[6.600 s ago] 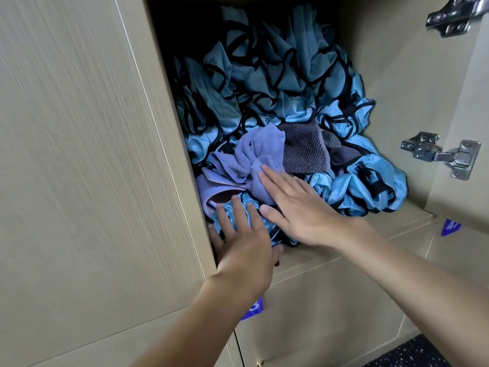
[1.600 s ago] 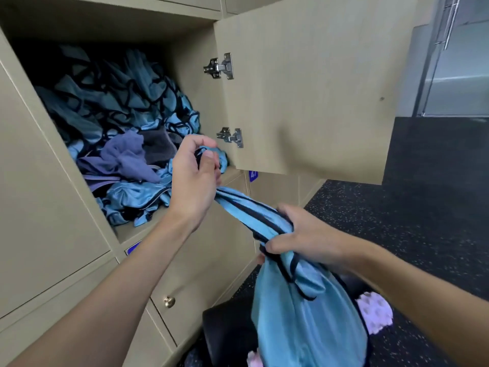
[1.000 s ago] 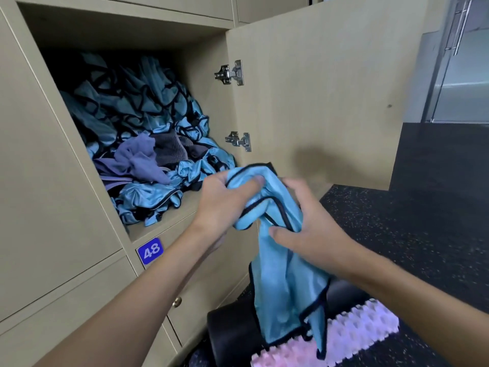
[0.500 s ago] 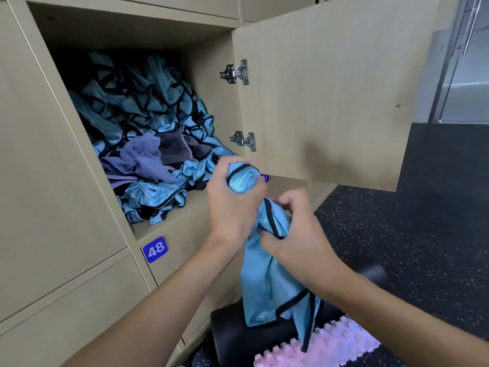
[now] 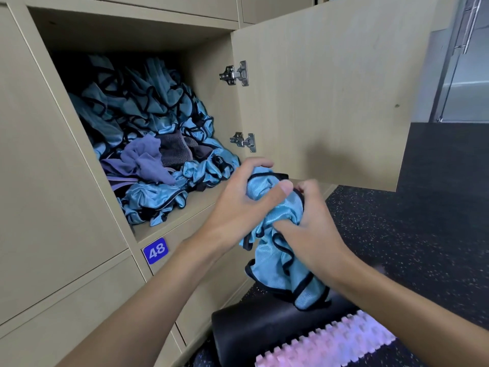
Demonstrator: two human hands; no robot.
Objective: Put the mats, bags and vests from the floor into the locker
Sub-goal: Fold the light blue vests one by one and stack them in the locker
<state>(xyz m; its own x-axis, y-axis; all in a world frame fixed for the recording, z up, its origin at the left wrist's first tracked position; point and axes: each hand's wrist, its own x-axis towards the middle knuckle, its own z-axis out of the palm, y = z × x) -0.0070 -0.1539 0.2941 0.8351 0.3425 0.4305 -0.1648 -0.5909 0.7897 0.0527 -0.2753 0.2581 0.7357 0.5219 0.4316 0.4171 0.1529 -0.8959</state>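
Vest (image 5: 275, 260), light blue with black trim, is bunched between both hands in front of the open locker (image 5: 185, 211), just outside its lower right front corner and not inside it. Top of the bundle is gripped by the left hand (image 5: 238, 205), fingers curled over it and thumb pressed across the front. Lower right side is clutched by the right hand (image 5: 315, 234), fingers dug into the folds. Loose end of the vest hangs below the hands, its hem in front of a black roll (image 5: 264, 327) on the floor; can't tell if they touch.

Inside the locker, a pile of vests (image 5: 148, 107) in the same blue with black trim fills the compartment from the front edge up toward the back. A purple cloth (image 5: 143, 160) lies on the front of the pile, with a dark grey cloth (image 5: 176, 149) just to its right.

Locker door (image 5: 330, 102) stands swung open to the right on two metal hinges, upper hinge (image 5: 235, 74) and lower hinge (image 5: 244, 141). A blue label (image 5: 155, 251) reading 48 sits on the closed door below the compartment.

Beside the black roll lies a pink foam piece (image 5: 330, 345) with a toothed edge, touching it. Both sit on the dark speckled floor (image 5: 436, 234). A glass panel with a metal handle (image 5: 468, 27) shows at far right.
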